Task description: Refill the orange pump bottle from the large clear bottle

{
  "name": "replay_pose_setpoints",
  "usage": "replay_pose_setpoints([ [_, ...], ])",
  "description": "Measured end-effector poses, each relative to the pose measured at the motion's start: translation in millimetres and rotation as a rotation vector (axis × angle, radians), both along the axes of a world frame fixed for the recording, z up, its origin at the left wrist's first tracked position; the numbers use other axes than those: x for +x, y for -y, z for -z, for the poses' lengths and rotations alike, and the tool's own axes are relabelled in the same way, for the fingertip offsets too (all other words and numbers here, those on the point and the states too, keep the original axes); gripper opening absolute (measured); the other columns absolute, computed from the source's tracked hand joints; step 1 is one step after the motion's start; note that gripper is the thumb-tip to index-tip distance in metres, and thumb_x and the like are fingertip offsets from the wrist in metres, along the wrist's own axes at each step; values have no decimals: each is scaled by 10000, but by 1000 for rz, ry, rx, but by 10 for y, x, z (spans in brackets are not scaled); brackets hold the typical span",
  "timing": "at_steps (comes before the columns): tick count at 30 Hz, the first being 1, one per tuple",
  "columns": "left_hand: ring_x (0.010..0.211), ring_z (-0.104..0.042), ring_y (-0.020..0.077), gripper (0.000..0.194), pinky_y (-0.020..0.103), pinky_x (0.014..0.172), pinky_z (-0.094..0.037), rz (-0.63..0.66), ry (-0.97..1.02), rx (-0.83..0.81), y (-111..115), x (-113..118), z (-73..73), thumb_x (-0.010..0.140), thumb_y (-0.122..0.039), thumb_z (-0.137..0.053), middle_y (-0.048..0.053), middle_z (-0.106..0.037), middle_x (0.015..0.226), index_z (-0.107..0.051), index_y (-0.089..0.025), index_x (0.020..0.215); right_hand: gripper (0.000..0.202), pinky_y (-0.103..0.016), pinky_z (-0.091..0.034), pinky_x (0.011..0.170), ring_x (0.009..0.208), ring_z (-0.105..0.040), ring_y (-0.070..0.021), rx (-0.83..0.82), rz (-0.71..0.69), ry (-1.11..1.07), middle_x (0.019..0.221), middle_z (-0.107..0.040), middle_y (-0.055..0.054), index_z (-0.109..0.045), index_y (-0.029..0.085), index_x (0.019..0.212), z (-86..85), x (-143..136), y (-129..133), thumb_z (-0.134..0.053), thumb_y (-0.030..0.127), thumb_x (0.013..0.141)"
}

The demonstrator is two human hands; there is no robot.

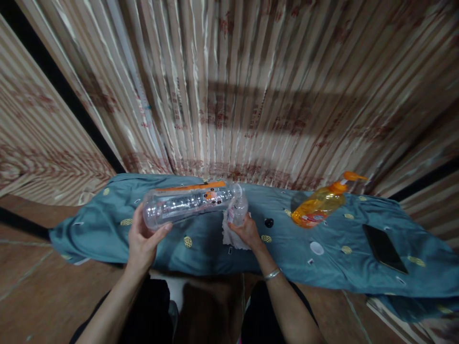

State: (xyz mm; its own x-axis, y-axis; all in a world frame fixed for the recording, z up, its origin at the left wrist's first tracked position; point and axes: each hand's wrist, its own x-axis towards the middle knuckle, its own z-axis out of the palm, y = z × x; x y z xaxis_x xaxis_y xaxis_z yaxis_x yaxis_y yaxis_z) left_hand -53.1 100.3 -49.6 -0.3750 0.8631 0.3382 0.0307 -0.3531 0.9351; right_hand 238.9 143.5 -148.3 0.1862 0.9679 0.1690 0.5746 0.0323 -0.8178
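My left hand (pixel 145 239) is wrapped round the base of a large clear plastic bottle (pixel 182 203) with an orange-marked label. The bottle lies nearly level, its neck pointing right. My right hand (pixel 247 231) is closed on a smaller clear plastic container (pixel 237 210), perhaps a small bottle. The large bottle's neck meets the top of this container; whether they touch, I cannot tell. Beneath the container lies a pale, ragged-edged cloth or paper (pixel 231 238). A small round black piece (pixel 268 222) rests just right of my right hand.
A teal patterned cloth (pixel 201 258) covers the narrow bench. On its right side are an orange pump bottle of yellow-orange liquid (pixel 319 205) and a dark phone (pixel 384 248). Behind stands a pleated curtain (pixel 229 95); a black pole (pixel 64 86) slants at left.
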Motion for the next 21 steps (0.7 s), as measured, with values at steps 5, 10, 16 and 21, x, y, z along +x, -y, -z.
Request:
replay_pose_setpoints([
  [5, 1255, -680, 365, 946, 500, 1061, -572, -5, 50, -12, 11, -3, -14, 528, -412, -994, 118, -713, 1335, -633, -240, 1385, 545, -474, -654, 907, 1009, -809, -336, 13, -40, -5, 1073, -823, -116, -632, 194, 1241, 15, 5, -9, -798, 348, 745],
  [10, 1281, -662, 364, 935, 494, 1072, -564, -2, 96, -2, 20, -1, -45, 502, -367, -998, 108, -701, 1357, -651, -255, 1363, 583, -478, -635, 957, 1067, -798, -340, -17, -51, -9, 1136, -815, -126, -611, 193, 1280, -22, -2, -2, -796, 339, 747],
  [16, 1256, -669, 349, 962, 507, 1097, -547, -2, 158, -8, 65, 44, -66, 467, -345, -1015, 110, -705, 1307, -661, -239, 1355, 635, -465, -621, 992, 1114, -785, -334, -50, -49, 3, 1203, -801, -127, -581, 199, 1335, -111, -11, 33, -793, 326, 750],
  [21, 1243, -670, 347, 969, 538, 1099, -540, -6, 174, 2, 109, 100, -86, 469, -373, -1019, 119, -697, 1315, -659, -238, 1359, 550, -458, -624, 973, 1099, -788, -327, -52, -45, -1, 1171, -810, -109, -605, 207, 1271, -148, -32, 44, -779, 292, 756],
])
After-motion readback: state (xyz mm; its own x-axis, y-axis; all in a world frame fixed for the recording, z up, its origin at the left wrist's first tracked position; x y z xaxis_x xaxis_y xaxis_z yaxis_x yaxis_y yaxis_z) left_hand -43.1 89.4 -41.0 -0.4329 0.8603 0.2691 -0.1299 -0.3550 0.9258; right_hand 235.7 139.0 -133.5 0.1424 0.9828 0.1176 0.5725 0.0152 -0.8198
